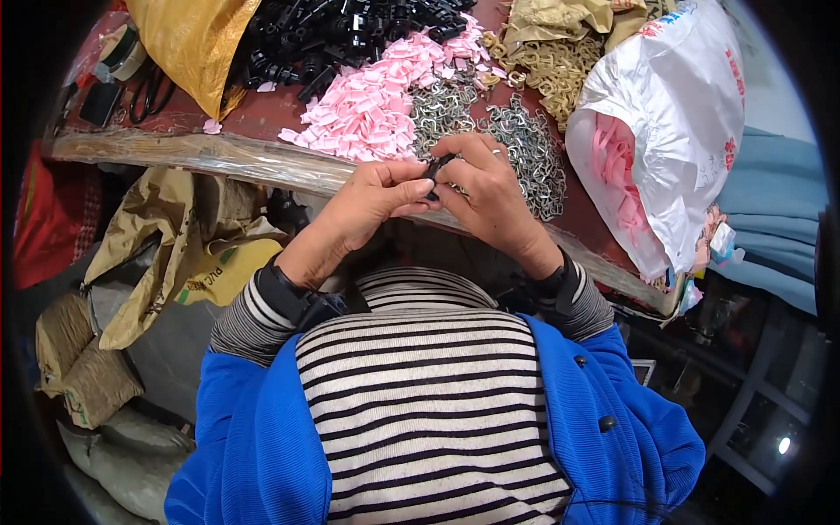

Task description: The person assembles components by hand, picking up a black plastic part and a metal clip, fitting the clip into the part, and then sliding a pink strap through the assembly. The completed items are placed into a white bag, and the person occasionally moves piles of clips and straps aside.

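Both hands meet just over the front edge of the table, pinching a small black plastic part [434, 171] between their fingertips. My left hand [374, 194] grips it from the left with thumb and fingers pressed together. My right hand [486, 185], with a ring on one finger, closes on it from the right. Fingers cover much of the part, so its exact kind is hidden. Just beyond the hands are a heap of pink flat tabs [363, 109] and a pile of silver bent metal pieces [529, 149]. Farther back lies a mound of black plastic parts [328, 39].
A white sack [678, 105] holding pink pieces [612, 166] stands on the right. Brass-coloured metal pieces [560, 80] lie behind it. A yellow sack [188, 48], tape roll [122, 52] and black box [101, 103] sit at left. Brown paper sacks [149, 245] hang below the wooden table edge [201, 157].
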A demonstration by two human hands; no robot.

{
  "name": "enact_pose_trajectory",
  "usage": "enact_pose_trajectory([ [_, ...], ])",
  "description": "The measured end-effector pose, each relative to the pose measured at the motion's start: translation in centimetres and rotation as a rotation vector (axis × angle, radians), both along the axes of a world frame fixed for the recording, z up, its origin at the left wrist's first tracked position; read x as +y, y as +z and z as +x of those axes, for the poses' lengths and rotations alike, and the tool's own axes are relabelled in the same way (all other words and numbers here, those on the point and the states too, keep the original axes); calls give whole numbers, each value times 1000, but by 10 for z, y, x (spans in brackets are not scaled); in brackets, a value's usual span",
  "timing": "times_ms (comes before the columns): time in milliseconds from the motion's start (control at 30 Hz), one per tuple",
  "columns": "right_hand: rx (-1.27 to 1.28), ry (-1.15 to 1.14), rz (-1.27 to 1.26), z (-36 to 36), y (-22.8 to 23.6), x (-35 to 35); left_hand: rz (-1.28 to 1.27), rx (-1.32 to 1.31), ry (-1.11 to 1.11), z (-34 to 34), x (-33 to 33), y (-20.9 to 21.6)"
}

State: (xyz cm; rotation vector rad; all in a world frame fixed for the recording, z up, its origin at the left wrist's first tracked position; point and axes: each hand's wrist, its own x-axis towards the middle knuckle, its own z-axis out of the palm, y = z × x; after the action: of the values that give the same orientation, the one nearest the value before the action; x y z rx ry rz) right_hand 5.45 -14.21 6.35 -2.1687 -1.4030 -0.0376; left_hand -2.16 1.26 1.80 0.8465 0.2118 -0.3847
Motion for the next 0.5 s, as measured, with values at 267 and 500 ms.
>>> enact_pose_trajectory([
  [267,49,32,1,2,-1,1,-41,41,-46,1,2,-6],
  [500,129,59,-14,3,1,0,-74,55,-61,0,0,-5],
])
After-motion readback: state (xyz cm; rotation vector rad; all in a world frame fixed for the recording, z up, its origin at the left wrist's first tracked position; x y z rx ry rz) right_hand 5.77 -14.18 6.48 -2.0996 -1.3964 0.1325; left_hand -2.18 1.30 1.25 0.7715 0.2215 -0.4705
